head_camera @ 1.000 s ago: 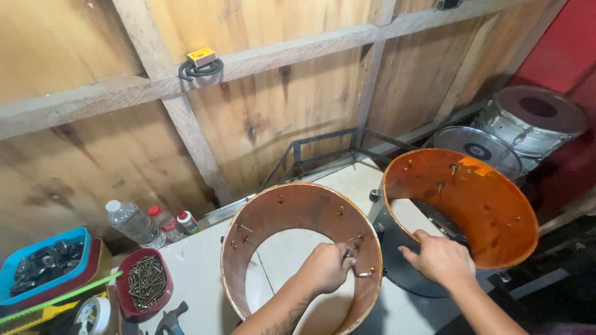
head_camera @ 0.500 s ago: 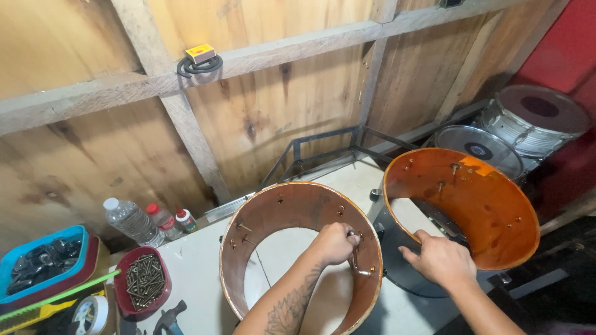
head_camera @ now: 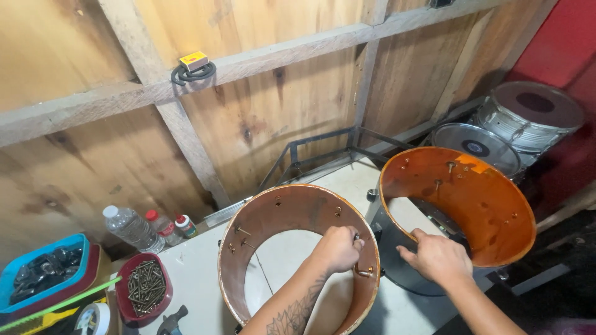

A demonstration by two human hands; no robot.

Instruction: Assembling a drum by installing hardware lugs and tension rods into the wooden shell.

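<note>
A brown wooden drum shell (head_camera: 279, 208) lies on the white tabletop (head_camera: 195, 273), with metal screws poking through its inner wall. My left hand (head_camera: 338, 248), on a tattooed forearm, reaches inside the shell and is closed on a small metal screw piece (head_camera: 357, 238) at the right inner wall. An orange drum shell (head_camera: 478, 205) stands tilted just to the right, on a black drum. My right hand (head_camera: 437, 257) rests between the two shells with curled fingers, touching the orange shell's lower rim; what it holds is hidden.
At the left stand a water bottle (head_camera: 130, 228), two small red-capped bottles (head_camera: 164, 224), a red bowl of screws (head_camera: 144, 286) and a blue tray of black parts (head_camera: 43, 273). Silver drums (head_camera: 531, 115) sit at the back right. A metal frame (head_camera: 323, 155) leans against the wooden wall.
My left hand has moved up along the shell's inner right wall onto a higher screw. My right hand has stayed in place.
</note>
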